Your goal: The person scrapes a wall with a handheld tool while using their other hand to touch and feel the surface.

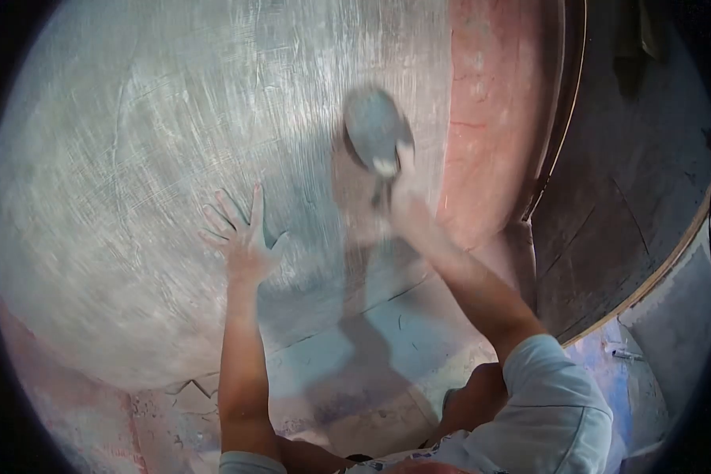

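Note:
A large curved grey surface (182, 158), streaked with fine scratch marks, fills the view in front of me. My left hand (245, 245) lies flat against it, fingers spread, holding nothing. Higher and to the right, my right hand (403, 178) grips a flat oval grey tool (373, 126). The tool is against or very near the surface; motion blur hides the exact contact and its handle. Pale dust coats both hands.
A pinkish-red band (486, 118) borders the grey surface on the right. Beyond it stands a dark curved panel (608, 205) with a pale edge. A small metal rod (627, 355) lies at lower right. Dusty, stained floor (403, 324) stretches below.

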Tool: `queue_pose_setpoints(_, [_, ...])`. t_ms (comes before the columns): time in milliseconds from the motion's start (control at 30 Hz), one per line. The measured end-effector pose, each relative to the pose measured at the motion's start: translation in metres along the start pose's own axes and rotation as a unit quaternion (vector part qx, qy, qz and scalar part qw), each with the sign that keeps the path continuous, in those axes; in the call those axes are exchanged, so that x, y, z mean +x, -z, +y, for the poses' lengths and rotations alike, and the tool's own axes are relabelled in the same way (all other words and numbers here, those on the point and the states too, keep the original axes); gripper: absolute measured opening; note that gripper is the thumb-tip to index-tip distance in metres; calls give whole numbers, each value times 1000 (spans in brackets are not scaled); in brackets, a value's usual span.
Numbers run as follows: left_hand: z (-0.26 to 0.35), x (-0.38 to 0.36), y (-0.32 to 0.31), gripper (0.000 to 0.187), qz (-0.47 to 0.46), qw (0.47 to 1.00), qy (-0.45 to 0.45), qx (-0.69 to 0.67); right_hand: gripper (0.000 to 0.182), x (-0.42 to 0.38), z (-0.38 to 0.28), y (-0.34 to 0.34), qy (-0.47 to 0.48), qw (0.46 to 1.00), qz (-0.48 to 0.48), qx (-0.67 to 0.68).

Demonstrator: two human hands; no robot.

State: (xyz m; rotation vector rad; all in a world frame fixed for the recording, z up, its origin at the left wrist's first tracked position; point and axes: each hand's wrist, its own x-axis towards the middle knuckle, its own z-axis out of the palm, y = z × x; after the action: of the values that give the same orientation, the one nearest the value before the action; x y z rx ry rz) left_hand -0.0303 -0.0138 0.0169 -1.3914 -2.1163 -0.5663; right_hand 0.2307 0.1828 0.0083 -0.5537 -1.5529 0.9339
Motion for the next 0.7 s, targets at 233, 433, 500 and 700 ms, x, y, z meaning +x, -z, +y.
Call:
queue_pose_setpoints(233, [-1,-3,2,113,6,1000,-11,-18,70,-22,30,-62,291,894,102,-324])
queue_pose_setpoints(433, [-1,-1,5,110,-37,999,-4,-18,67,-91,78,-72,248,878,109,-395])
queue_pose_setpoints(500, [-4,-4,3,110,-23,999,-18,-36,79,-22,-13,-78,277,906,103,-303])
queue_pose_setpoints(700, [-11,-8,-3,107,2,997,-45,-62,77,32,-74,-63,105,946,63,-301])
